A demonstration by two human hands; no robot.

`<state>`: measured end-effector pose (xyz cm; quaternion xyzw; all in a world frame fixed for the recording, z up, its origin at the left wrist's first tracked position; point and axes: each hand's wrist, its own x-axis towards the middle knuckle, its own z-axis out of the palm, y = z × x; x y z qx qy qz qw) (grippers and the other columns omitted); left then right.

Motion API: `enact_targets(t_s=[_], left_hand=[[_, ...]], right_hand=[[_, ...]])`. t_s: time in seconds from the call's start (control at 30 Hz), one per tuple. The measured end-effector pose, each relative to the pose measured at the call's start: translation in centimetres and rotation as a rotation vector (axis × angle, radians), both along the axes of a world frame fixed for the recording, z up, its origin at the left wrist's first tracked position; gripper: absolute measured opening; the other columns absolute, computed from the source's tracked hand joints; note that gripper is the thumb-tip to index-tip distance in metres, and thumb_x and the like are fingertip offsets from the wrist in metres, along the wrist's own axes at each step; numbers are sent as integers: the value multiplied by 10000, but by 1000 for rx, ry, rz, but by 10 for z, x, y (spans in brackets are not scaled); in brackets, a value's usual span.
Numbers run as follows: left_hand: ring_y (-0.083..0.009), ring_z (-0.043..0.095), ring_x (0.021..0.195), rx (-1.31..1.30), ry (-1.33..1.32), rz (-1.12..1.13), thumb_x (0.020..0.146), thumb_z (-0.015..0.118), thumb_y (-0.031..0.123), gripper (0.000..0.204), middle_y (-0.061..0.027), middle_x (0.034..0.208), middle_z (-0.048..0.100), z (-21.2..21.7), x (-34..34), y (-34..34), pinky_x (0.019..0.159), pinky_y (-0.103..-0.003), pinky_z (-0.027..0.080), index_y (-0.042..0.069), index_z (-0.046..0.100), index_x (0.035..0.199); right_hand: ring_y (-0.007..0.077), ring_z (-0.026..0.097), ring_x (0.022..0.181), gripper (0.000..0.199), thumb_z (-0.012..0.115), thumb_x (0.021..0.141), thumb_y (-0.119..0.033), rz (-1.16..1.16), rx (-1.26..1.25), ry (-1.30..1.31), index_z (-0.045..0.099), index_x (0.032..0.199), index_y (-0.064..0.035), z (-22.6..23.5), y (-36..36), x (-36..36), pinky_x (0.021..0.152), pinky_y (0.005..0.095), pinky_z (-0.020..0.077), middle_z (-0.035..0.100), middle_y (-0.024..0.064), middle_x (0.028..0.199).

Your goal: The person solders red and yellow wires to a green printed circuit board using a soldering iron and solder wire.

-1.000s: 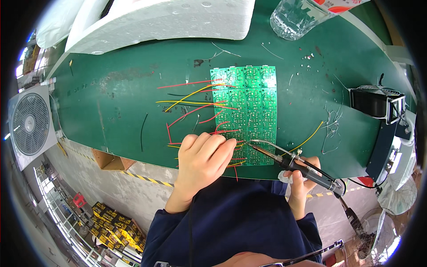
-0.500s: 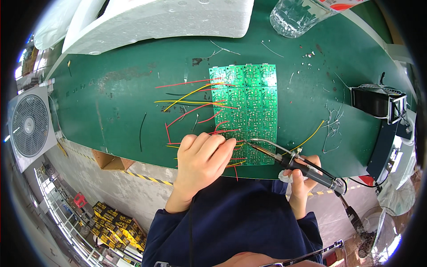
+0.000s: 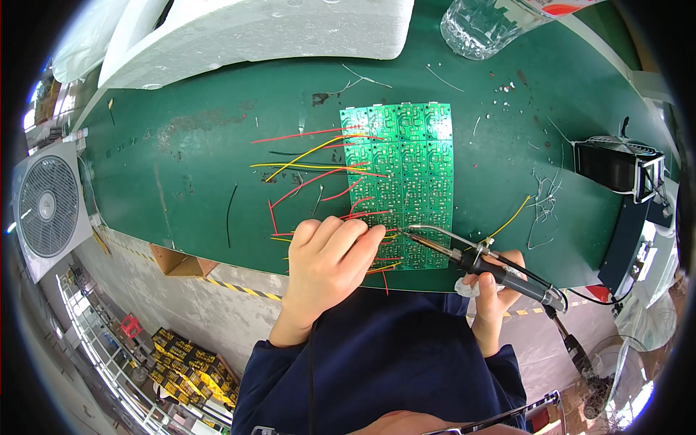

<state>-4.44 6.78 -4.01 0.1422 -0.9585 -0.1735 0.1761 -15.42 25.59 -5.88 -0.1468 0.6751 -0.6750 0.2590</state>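
A green circuit board panel (image 3: 417, 170) lies flat on the workbench, with several red, yellow and black wires reaching from its left side. My left hand (image 3: 330, 261) is closed in a pinch at the panel's lower left, on a red wire (image 3: 390, 230) whose end meets the board; the fingertips partly hide it. In my right hand (image 3: 491, 301) is a soldering iron (image 3: 507, 281) with a thin curved metal tube clamped alongside. Its tip points left and down onto the board, close to the red wire's end. A crumpled white tissue (image 3: 466, 288) sits by my right hand.
White foam (image 3: 275, 32) stands along the far side, beside a clear plastic container (image 3: 478, 32). At the right are a small black fan (image 3: 616, 165) and a tangle of thin wire (image 3: 544, 206). A yellow wire (image 3: 511, 217) lies near the iron. The iron's cable runs right.
Almost nothing differs. The iron's handle and my right hand have shifted very slightly; my left hand keeps its pinch at the same spot.
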Motion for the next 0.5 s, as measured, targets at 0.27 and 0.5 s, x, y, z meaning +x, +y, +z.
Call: enact_targets(t_s=[0.27, 0.5], left_hand=[[-119, 427, 542, -12, -5, -6, 519, 641, 36, 235, 29, 657, 457, 0, 0, 0, 543, -258, 270, 99, 583, 738], [-118, 422, 544, -17, -12, -14, 527, 637, 43, 222, 30, 658, 456, 1, -1, 0, 546, -257, 270, 102, 582, 733]], right_hand=[[134, 549, 509, 236, 593, 691, -125, -15, -1, -17, 426, 763, 25, 2, 0, 0, 479, 209, 424, 540, 112, 602], [127, 549, 515, 237, 592, 696, -130, -18, -7, -34, 424, 764, 24, 3, -1, -1, 480, 202, 428, 547, 113, 607]])
